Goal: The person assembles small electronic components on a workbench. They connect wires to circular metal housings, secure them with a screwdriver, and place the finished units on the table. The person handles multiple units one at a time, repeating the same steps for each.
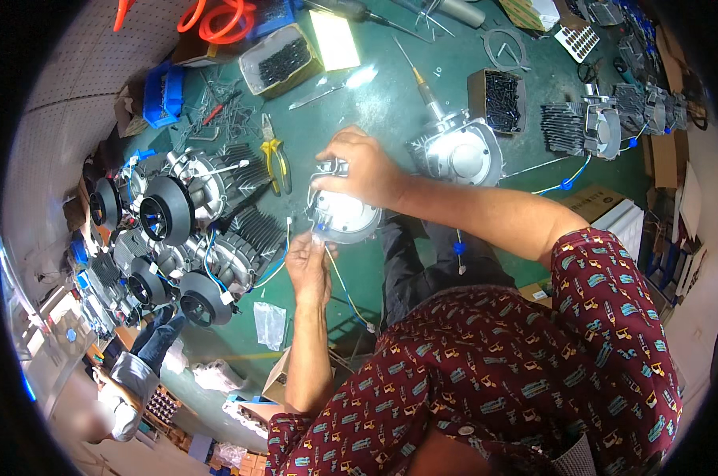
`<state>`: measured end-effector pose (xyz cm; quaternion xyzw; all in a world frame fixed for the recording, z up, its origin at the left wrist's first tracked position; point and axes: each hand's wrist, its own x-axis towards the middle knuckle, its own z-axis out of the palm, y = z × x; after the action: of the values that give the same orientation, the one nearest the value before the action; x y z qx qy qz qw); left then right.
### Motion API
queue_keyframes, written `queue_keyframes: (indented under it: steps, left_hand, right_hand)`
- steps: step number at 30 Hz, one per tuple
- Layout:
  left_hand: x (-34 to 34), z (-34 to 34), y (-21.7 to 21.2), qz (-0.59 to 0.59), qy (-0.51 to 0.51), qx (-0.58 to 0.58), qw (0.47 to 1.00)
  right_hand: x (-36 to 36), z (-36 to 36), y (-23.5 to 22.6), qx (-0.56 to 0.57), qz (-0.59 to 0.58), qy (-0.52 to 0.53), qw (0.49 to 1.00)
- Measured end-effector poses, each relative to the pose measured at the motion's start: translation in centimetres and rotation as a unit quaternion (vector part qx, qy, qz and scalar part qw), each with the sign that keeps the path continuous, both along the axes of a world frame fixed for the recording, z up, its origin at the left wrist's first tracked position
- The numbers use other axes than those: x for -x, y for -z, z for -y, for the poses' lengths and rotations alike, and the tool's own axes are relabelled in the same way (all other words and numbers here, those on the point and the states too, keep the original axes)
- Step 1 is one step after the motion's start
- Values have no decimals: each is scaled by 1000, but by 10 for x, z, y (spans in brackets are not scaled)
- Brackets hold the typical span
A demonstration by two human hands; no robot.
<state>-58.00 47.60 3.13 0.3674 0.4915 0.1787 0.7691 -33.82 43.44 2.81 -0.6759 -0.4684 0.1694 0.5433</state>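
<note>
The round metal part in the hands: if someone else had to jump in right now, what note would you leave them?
Left hand: pinches the thin wires at the lower left edge of the round metal part.
Right hand: grips the part from above, holding it over the green table.
Nearby: yellow pliers lie just left of the hands; a screwdriver and a box of dark screws sit beyond, beside another round part.
Done: a group of finned motors with black discs stands at the left.
Left: the held part is still apart, its wires loose.
</note>
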Motion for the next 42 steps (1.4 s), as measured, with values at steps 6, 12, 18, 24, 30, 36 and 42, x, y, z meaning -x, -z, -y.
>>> queue_keyframes:
  steps: [6,12,18,24,30,36,42]
  left_hand:
    - [-6,-4,-3,-52,66,-78,993]
    - [-14,-4,-16,-101,32,-72,992]
    - [-14,-7,-23,-59,16,-13,998]
    - [-12,-8,-16,-89,87,-143,982]
    - [-8,-5,-10,-95,17,-81,992]
    - [-11,0,-16,-119,44,-155,980]
    - [-11,3,-16,-159,103,-265,945]
  right_hand:
    - [1,-1,1,8,4,-6,1000]
    - [1,-3,-1,35,11,-9,999]
    - [-1,0,1,30,19,-6,999]
    - [4,-3,-1,24,9,2,1000]
    - [3,-8,-3,70,6,12,997]
    - [8,-7,-1,53,15,23,998]
    - [8,-4,0,42,4,11,999]
